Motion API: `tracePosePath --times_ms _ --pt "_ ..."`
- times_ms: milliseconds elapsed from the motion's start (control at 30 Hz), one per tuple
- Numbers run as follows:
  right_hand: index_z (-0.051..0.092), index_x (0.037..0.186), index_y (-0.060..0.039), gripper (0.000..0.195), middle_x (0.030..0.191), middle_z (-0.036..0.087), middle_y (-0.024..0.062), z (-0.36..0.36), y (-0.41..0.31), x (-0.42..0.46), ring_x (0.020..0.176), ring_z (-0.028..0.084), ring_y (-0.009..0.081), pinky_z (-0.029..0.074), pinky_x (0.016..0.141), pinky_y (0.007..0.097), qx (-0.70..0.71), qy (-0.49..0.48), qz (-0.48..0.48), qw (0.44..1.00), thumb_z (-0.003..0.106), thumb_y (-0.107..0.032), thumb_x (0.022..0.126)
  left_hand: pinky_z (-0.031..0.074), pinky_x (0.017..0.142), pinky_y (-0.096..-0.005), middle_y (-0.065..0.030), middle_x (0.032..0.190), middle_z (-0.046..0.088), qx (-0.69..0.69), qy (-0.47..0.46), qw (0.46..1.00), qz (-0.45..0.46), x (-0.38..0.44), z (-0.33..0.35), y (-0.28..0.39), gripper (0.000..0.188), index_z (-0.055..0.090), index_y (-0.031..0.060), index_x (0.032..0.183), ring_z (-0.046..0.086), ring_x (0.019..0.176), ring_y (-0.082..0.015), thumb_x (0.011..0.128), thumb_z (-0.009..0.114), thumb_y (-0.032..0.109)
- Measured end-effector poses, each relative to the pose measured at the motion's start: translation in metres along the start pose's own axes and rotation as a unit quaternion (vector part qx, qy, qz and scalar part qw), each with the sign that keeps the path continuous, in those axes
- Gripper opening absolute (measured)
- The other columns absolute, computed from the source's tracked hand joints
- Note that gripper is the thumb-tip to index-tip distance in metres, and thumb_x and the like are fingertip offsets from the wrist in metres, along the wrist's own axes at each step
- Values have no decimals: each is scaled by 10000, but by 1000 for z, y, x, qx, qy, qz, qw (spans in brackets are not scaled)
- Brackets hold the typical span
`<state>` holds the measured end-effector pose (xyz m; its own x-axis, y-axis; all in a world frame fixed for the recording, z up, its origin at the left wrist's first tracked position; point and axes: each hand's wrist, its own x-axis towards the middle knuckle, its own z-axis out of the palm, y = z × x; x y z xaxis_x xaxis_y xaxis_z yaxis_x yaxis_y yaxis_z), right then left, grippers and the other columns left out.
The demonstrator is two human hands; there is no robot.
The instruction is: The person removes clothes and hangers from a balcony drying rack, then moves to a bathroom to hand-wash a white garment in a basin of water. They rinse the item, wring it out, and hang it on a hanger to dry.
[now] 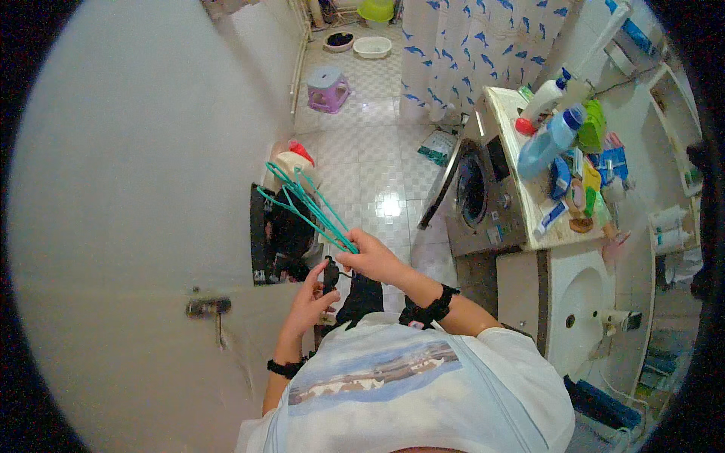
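My right hand [371,257] grips a bundle of teal clothes hangers [308,201] at one end. Their looped ends fan out up and to the left. Close below it, my left hand [314,300] has its fingers around a small black object [330,276], with what looks like a thin dark cord at its side. Fingers cover part of that object, so its kind is unclear. Beyond the hangers, on the floor by the wall, are a dark container [289,223] and a pale jug with a red top [294,161].
A front-loading washing machine [487,221] stands at right with its door [442,189] swung open. Bottles, including a blue one [546,147], crowd its top. Nearer is a washbasin [583,289]. A purple stool [328,90], white basin [372,47] and dolphin-patterned curtain [470,51] are farther off.
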<state>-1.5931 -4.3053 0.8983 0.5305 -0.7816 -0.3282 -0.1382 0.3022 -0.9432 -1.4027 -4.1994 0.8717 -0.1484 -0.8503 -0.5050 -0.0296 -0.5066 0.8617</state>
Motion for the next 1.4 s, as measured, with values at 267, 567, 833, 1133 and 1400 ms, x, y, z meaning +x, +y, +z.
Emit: tracePosePath --times_ms 267,567,833,1133,1400 --pt "521 1063 -25 285 720 607 25 -464 -46 242 566 520 85 415 491 247 60 95 33 993 647 -200 876 550 642 -291 -130 1133 472 202 -173 962 53 505 152 232 435 524 53 1296 604 755 -183 868 596 20" --pt "522 1050 -39 188 761 656 28 -669 -187 396 457 399 32 270 382 200 136 182 62 972 600 -137 909 565 613 -270 -91 1247 457 203 -205 957 42 732 174 438 377 533 136 1270 610 853 -145 910 552 25" --pt "580 997 10 182 640 602 25 -863 -207 543 454 405 62 314 417 241 137 207 42 968 530 -101 861 558 601 -269 -74 1108 463 134 -123 983 4 907 181 553 333 551 99 1240 618 829 -135 918 528 15" --pt "690 979 -174 234 980 637 134 -1091 -223 654 849 587 303 476 722 407 -306 330 -59 891 652 -131 752 551 640 -267 -93 1156 575 106 -25 986 127 1061 163 756 343 525 77 1269 624 865 -131 933 494 16" --pt "625 1123 -67 217 839 598 44 -1215 -290 648 494 450 71 312 394 203 224 630 -40 742 535 -72 926 578 649 -279 -125 1265 533 109 108 952 266 1225 84 875 379 495 52 1312 626 911 -172 937 528 87"
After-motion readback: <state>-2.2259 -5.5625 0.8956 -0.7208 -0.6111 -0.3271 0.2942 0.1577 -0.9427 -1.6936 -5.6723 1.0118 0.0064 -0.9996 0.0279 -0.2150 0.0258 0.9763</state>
